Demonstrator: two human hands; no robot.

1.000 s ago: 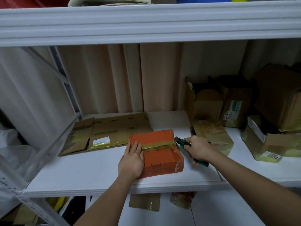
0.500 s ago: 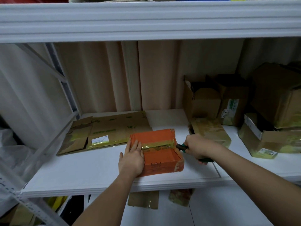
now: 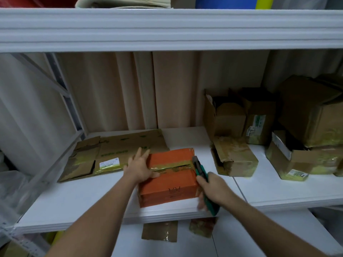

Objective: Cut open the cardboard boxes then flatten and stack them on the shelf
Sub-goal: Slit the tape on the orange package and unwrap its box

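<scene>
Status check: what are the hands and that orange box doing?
Left hand flat on orange box. Right hand grips cutter at taped seam's right end. Nothing in the way.

Dim, soft indoor light; edges bow with wide-angle distortion, slight blur.

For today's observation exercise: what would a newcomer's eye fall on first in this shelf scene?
The orange box at the shelf's front centre, left hand pressing its top. At its right end, the right hand grips a green box cutter. Flattened cardboard lies behind-left.
</scene>
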